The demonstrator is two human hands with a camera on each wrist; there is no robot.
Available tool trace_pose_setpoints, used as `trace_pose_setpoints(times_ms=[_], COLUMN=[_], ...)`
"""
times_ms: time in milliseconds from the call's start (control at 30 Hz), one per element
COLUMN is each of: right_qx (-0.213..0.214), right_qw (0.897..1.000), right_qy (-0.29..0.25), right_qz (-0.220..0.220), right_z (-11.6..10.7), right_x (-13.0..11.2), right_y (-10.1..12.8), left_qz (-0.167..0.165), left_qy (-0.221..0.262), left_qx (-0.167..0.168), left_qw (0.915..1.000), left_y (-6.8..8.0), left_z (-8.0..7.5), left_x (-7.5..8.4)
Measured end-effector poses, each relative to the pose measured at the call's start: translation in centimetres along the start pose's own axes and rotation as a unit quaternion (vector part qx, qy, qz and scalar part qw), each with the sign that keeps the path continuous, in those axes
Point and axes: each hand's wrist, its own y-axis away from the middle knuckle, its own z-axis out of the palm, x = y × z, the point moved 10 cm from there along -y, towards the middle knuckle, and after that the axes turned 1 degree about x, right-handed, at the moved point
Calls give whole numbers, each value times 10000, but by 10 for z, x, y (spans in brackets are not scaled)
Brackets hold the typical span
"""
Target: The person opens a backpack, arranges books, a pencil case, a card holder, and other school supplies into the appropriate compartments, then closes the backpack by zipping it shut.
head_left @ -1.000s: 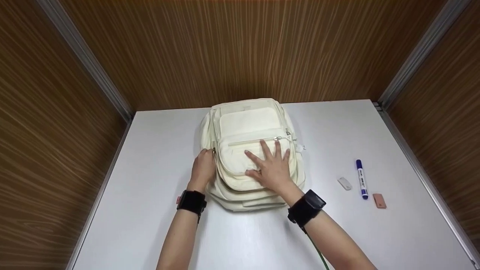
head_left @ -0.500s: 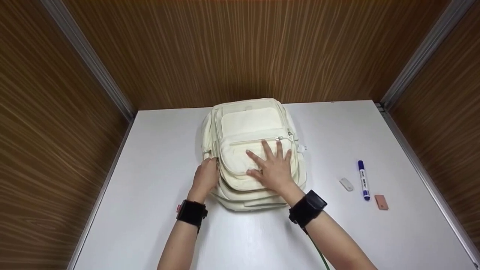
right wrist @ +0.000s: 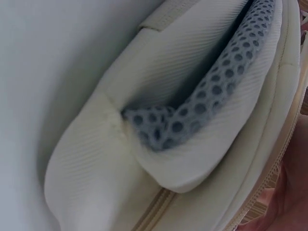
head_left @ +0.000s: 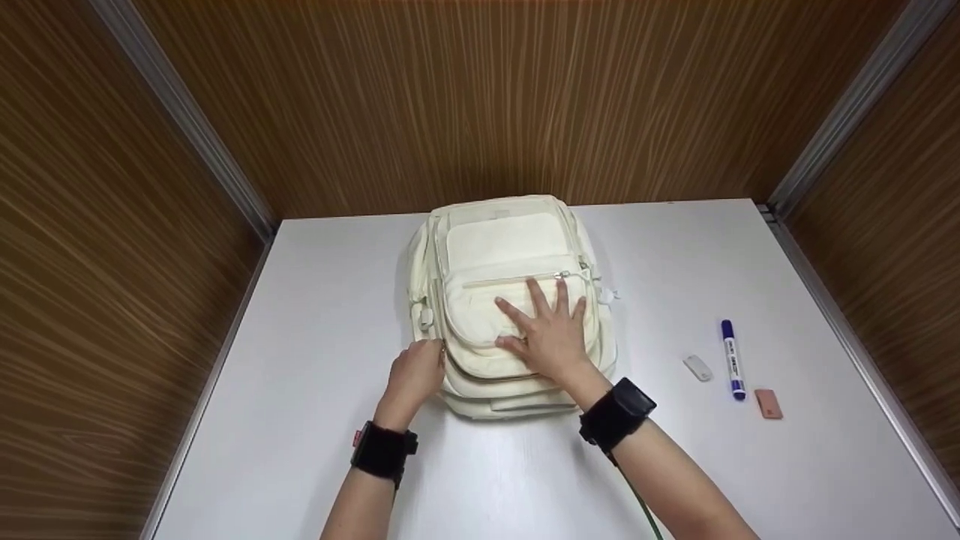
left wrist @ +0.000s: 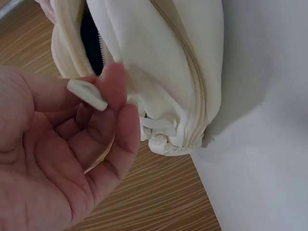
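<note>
A cream backpack (head_left: 502, 247) lies flat on the white table (head_left: 315, 315), front pockets up. My left hand (head_left: 431, 354) is at the bag's near left side and pinches a white zipper pull (left wrist: 87, 94) between thumb and forefinger. Behind the pull in the left wrist view, the zipper (left wrist: 72, 43) gapes and shows a dark opening. My right hand (head_left: 546, 315) lies flat, fingers spread, on the front pocket just below its zipper line. The right wrist view shows only the bag's base with grey mesh padding (right wrist: 211, 101).
On the table to the right of the bag lie a blue marker (head_left: 733, 358), a small white piece (head_left: 697, 367) and a small brown rectangular piece (head_left: 768, 403). Wood-panelled walls (head_left: 480, 105) close in the table on the left, far and right sides.
My left hand has slid along the bag's left side toward the near edge, keeping hold of the zipper pull. The right hand has stayed flat on the front pocket.
</note>
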Motion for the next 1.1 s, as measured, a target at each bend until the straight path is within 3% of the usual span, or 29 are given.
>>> trace_pose_setpoints(times_ms=[233, 367, 467, 600, 733, 833, 967, 1033, 1100], right_qx=[-161, -165, -176, -80, 495, 1043, 1330, 1310, 1270], right_qw=[9998, 9996, 9995, 9994, 9938, 9746, 9430, 9342, 9308], right_qy=[-72, -182, -190, -331, -909, -1509, -2014, -2139, -2178], right_qz=[108, 153, 153, 94, -407, -1287, -2289, -2537, -2647], right_z=[3, 3, 2, -4, -23, -40, -49, -49, -46], right_x=[1, 2, 3, 3, -14, -41, -75, -86, -94], right_y=[-6, -8, -7, -3, 8, 21, 37, 42, 44], left_qz=[67, 435, 796, 1120, 1121, 1001, 824, 857, 954], left_qy=[798, 1180, 1298, 1086, 752, 468, 310, 518, 1031], left_qx=[-837, -1222, -1293, -1087, -858, -551, 64, 313, 387], left_qw=[9933, 9845, 9798, 9818, 9871, 9924, 9961, 9945, 9893], left_y=[13, 21, 25, 29, 33, 34, 31, 30, 30], left_z=[5, 13, 19, 23, 21, 11, -7, -15, -18], left_x=[2, 15, 26, 35, 36, 36, 36, 40, 43])
